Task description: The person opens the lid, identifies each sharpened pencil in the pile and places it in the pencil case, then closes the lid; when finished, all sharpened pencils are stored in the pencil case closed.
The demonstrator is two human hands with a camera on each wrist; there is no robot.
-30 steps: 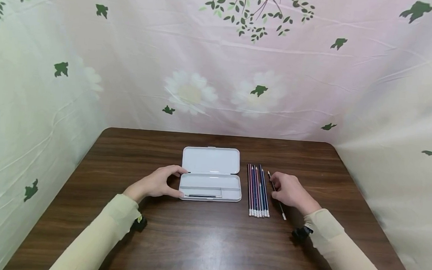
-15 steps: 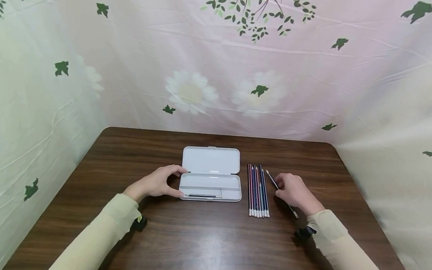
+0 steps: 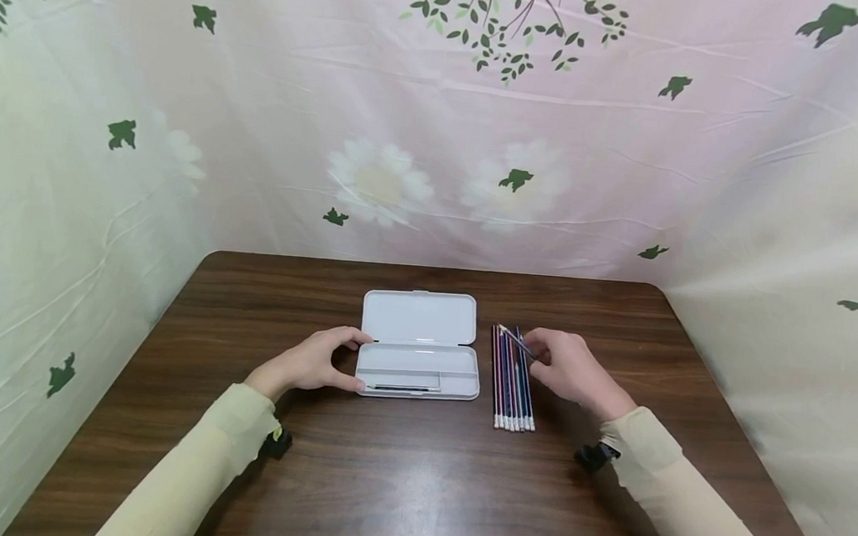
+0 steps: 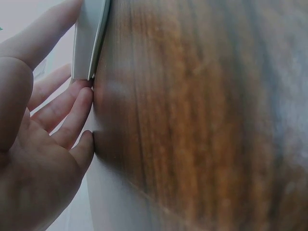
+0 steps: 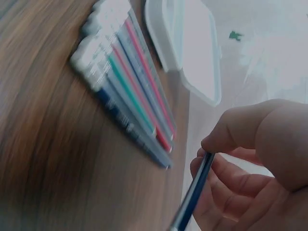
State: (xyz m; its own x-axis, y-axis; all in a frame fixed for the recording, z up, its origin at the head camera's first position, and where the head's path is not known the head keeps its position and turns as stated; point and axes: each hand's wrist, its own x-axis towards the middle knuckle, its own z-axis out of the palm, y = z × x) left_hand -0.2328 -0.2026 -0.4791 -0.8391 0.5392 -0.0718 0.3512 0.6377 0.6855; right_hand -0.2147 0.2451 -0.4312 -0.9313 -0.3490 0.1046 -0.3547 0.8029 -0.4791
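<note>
A white pencil case [image 3: 458,386] lies open on the table with its lid [image 3: 419,317] folded back. My left hand [image 3: 310,361] holds its left end, thumb at the near corner and fingers at the far one. In the left wrist view, fingertips [image 4: 85,96] rest at the case's end. My right hand [image 3: 575,369] pinches a dark blue pencil [image 5: 195,195] between thumb and fingers, its tip pointing left over a row of pencils [image 3: 510,390]. These lie side by side right of the case, white erasers toward me. A dark pencil [image 3: 401,388] lies in the front compartment.
The brown wooden table [image 3: 414,483] ends at a hanging cloth [image 3: 438,136] printed with leaves, birds and flowers. Dividers split the case's tray into compartments. Dark wrist cameras sit under both sleeves.
My right hand has lifted the pencil off the table and moved it left, so its tip now overlaps the row. The left hand and case stay in place.
</note>
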